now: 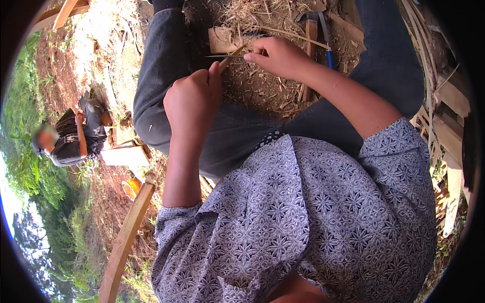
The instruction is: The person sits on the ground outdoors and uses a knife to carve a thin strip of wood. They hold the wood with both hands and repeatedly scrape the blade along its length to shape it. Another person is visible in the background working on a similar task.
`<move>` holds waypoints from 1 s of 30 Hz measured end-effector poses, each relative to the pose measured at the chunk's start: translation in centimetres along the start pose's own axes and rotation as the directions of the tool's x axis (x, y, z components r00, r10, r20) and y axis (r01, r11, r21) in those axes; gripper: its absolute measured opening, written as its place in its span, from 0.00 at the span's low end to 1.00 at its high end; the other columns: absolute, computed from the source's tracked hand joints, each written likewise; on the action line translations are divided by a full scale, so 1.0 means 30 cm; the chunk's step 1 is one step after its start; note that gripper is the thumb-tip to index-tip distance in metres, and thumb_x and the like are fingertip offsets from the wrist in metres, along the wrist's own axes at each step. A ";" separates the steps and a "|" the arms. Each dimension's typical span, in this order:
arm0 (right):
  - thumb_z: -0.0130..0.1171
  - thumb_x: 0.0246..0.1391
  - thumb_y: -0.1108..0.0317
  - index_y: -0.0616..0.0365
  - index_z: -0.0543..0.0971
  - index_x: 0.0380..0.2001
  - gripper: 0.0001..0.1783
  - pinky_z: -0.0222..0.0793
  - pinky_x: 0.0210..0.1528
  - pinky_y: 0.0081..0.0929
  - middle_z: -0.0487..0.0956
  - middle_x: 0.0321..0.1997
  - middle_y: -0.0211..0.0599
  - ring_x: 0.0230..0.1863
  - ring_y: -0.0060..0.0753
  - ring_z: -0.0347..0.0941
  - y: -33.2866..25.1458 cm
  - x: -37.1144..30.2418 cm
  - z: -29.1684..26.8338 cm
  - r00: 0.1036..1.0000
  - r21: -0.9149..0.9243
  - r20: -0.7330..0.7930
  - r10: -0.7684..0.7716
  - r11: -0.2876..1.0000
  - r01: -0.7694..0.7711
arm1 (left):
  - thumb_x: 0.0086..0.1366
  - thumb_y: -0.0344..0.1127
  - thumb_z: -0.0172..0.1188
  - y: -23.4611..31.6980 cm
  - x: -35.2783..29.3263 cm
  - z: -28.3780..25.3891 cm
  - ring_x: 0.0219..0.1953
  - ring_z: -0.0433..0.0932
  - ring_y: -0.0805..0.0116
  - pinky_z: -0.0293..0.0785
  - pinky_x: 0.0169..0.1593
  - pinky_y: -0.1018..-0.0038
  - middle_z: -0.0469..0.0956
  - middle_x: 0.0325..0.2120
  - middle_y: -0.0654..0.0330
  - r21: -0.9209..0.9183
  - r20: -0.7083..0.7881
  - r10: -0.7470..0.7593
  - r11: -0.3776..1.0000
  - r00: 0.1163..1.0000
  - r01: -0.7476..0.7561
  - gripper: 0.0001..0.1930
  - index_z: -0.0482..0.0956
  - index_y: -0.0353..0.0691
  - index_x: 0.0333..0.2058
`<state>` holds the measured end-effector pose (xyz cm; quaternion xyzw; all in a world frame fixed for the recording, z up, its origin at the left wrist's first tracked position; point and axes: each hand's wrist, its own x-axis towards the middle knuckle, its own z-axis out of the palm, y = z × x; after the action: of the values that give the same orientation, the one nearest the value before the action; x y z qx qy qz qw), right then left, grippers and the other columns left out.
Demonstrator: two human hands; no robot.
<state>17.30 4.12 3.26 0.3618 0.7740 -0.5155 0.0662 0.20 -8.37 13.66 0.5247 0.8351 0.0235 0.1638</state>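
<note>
My left hand [194,96] is closed in a fist, thumb uppermost, around a slim wooden stick [231,57] that slants up and away toward the right hand. A thin dark line crosses near the stick's base; I cannot tell if it is a blade. Just past the stick's far end, my right hand [280,56] has its fingers curled in a pinch. What sits between those fingertips is too small to make out. Behind that hand runs a long thin pale strip [298,36]. A squared wood block [220,40] lies on the ground beyond both hands.
Between my legs, wood shavings [252,93] cover the soil. A blue-handled tool [330,59] lies beside a wooden handle [311,38] at far right. Long wood strips [429,55] line the right side. Leftward are a curved beam [126,237], an orange container [131,188] and a seated person [73,134].
</note>
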 end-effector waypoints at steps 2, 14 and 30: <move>0.63 0.64 0.48 0.57 0.78 0.27 0.22 0.65 0.28 0.35 0.74 0.18 0.36 0.21 0.30 0.71 -0.049 -0.034 0.017 0.993 0.029 -0.064 -0.095 0.995 0.097 | 0.74 0.50 0.56 -0.005 -0.013 -0.016 0.20 0.78 0.43 0.71 0.26 0.54 0.76 0.16 0.47 -0.019 0.045 -0.031 0.999 0.999 0.032 0.26 0.78 0.39 0.19; 0.64 0.63 0.48 0.57 0.78 0.26 0.23 0.66 0.29 0.35 0.74 0.20 0.33 0.23 0.29 0.70 0.082 0.019 0.031 0.998 0.027 -0.015 0.054 0.998 -0.053 | 0.73 0.51 0.57 0.018 -0.018 -0.013 0.18 0.79 0.48 0.74 0.24 0.57 0.77 0.14 0.51 0.059 0.027 0.049 0.997 0.998 -0.050 0.27 0.78 0.42 0.16; 0.64 0.62 0.47 0.56 0.79 0.27 0.23 0.66 0.29 0.35 0.75 0.20 0.35 0.22 0.31 0.71 0.068 -0.030 0.023 0.998 0.036 -0.057 -0.036 0.999 0.038 | 0.74 0.51 0.56 0.008 -0.009 -0.017 0.20 0.78 0.44 0.71 0.25 0.55 0.76 0.15 0.47 0.038 0.059 -0.007 0.999 0.998 0.005 0.25 0.79 0.41 0.19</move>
<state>19.04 3.52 1.83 0.3628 0.7725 -0.5204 0.0283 0.36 -8.41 14.27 0.5257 0.8317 -0.0081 0.1784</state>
